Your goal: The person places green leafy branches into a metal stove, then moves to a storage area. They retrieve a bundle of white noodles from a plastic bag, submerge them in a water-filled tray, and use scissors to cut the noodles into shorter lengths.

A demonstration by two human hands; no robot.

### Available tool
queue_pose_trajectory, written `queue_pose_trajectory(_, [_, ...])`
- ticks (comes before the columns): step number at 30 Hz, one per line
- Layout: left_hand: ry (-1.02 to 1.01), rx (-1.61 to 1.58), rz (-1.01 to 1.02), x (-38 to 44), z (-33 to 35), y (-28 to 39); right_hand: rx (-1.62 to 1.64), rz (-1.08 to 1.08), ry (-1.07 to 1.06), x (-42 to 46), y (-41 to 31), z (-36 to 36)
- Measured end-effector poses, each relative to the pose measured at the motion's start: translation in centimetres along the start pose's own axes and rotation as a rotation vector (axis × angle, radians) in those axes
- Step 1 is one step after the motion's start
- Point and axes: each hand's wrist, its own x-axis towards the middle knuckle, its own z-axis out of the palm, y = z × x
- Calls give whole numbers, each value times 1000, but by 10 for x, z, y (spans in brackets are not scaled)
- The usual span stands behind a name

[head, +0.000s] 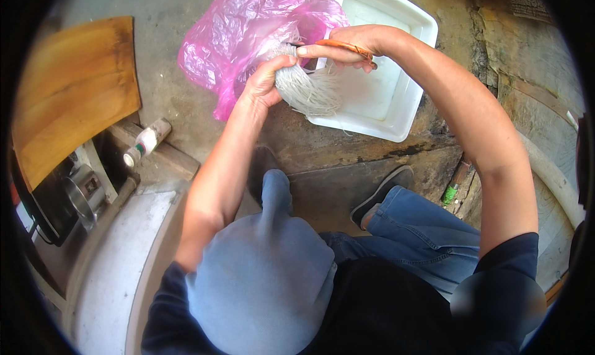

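Observation:
My left hand [266,79] is closed around a bundle of thin, translucent whitish noodles [309,93]. The bundle's loose ends fan out over the near left rim of a white plastic tub [411,106]. Orange-handled scissors [341,44] are in my right hand [332,54], their dark blade against the noodles just above my left thumb. Behind my left hand lies a crumpled pink plastic bag [241,34], and more strands show at its mouth. My right fingers hide part of the scissors, so how far the blades are apart is unclear.
A curved wooden panel [83,90] stands at the left, near a bottle [148,142] lying on a ledge and a metal pot [86,194]. A tool with a green end [451,193] lies right of my foot. A pale curved pipe [553,173] runs along the right.

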Motion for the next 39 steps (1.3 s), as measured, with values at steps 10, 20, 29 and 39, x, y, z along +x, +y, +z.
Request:
queue_pose_trajectory(10, [41, 100, -24, 12, -8, 4, -218, 50, 187, 7, -9, -18])
queue_pose_trajectory(20, [107, 138, -67, 4, -4, 4, -216, 189, -34, -18, -3, -30])
queue_pose_trajectory(29, [128, 292, -48, 8, 3, 9, -247, 225, -30, 1, -37, -32])
queue_pose_trajectory(39, [129, 349, -86, 6, 5, 17, -344, 180, 20, -31, -76, -40])
